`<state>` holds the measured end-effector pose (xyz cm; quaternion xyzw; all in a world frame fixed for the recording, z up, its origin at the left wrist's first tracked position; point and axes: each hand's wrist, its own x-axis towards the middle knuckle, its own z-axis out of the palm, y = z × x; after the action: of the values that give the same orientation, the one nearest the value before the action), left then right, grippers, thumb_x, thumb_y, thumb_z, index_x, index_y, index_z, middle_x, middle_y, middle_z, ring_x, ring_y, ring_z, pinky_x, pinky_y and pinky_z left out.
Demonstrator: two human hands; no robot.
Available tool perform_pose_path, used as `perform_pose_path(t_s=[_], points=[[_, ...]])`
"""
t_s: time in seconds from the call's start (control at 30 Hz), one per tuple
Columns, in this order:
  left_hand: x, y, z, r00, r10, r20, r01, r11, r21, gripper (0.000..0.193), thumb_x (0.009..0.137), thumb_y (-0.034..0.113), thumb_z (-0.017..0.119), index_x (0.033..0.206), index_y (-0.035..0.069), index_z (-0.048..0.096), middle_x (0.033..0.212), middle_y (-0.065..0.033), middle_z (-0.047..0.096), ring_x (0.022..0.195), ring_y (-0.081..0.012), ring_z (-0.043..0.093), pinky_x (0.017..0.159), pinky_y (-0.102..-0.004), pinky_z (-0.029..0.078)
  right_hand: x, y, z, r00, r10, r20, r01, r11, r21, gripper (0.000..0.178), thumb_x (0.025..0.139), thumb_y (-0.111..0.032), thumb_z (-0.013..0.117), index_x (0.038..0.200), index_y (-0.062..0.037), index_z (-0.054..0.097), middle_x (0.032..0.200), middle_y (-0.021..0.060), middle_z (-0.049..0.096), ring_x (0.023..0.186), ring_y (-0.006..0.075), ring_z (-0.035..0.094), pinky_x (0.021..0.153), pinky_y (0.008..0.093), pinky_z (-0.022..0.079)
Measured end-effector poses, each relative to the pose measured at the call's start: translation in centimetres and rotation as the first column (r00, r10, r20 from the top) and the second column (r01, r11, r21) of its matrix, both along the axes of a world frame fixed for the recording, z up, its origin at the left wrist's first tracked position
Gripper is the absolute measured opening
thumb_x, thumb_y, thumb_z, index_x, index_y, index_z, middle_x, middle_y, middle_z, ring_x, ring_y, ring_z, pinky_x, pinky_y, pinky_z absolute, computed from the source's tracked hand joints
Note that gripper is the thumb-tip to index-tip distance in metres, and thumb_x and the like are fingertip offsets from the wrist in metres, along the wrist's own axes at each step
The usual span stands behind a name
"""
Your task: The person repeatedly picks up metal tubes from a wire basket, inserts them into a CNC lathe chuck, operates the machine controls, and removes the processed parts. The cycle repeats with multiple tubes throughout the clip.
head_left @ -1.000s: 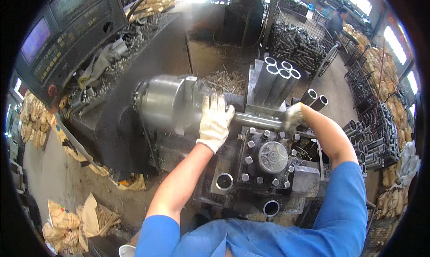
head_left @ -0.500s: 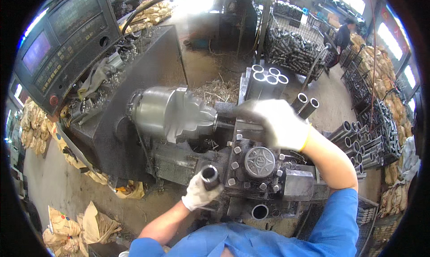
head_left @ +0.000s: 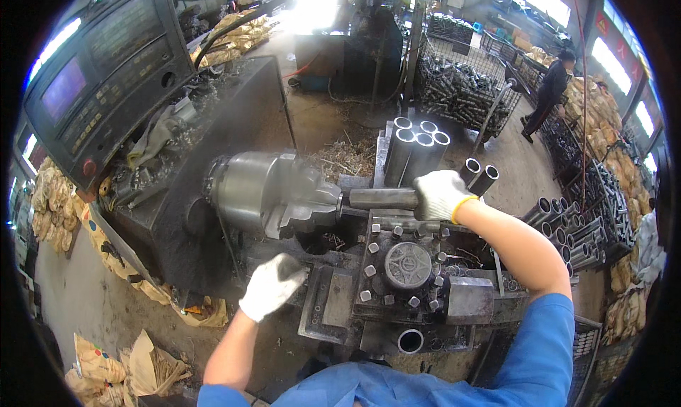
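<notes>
A white-gloved right hand, my right hand [head_left: 441, 196], is closed round one end of a grey metal tube [head_left: 383, 199]. The tube lies level, its other end close by the jaws of the lathe chuck [head_left: 284, 194]; whether it enters them I cannot see. My left hand [head_left: 272, 286], also gloved, is in front of the chuck, left of the tool slide. Its fingers are blurred, and no tube shows in it. Below my right hand sits the square tool post [head_left: 408, 265] with its round star-marked cap and several bolts.
Several tubes [head_left: 424, 139] stand upright behind the tool post, with two more [head_left: 488, 178] to their right. One tube end [head_left: 410, 341] faces up near my body. A control panel [head_left: 85, 88] is at left, a tube stack [head_left: 567, 226] at right. A person [head_left: 550, 91] walks beyond.
My right hand has slowed and now shows the tube level by the chuck. My left hand has moved left, and the tube it held no longer shows there. The person at far right came nearer.
</notes>
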<state>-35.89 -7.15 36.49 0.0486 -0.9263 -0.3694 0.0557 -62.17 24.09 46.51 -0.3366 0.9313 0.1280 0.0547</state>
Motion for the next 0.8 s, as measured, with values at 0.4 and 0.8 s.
perform_pose_path(t_s=[0.4, 0.8], points=[[20.2, -12.6, -19.9, 0.251, 0.917, 0.309, -0.592, -0.107, 0.799, 0.037, 0.107, 0.046, 0.064, 0.102, 0.010, 0.067, 0.083, -0.0040, 0.065, 0.069, -0.0164, 0.064, 0.064, -0.0332, 0.054, -6.5, 2.1, -16.1, 0.862, 0.359, 0.359, -0.177, 0.874, -0.452, 0.044, 0.073, -0.040, 0.084, 0.087, 0.0008, 0.076, 0.083, 0.0257, 0.074, 0.074, 0.0457, 0.071, 0.070, 0.0528, 0.056], [24.7, -22.2, -20.2, 0.300, 0.791, 0.533, -0.369, -0.419, 0.830, 0.046, 0.104, 0.063, 0.054, 0.075, 0.026, 0.052, 0.057, 0.0043, 0.043, 0.044, -0.0189, 0.034, 0.050, -0.0375, 0.031, -4.3, -6.9, -8.3, 0.752, 0.272, 0.600, -0.035, 0.926, -0.375, 0.077, 0.081, -0.029, 0.086, 0.145, 0.0045, 0.057, 0.104, 0.0183, 0.080, 0.096, 0.0274, 0.077, 0.085, 0.0403, 0.061]])
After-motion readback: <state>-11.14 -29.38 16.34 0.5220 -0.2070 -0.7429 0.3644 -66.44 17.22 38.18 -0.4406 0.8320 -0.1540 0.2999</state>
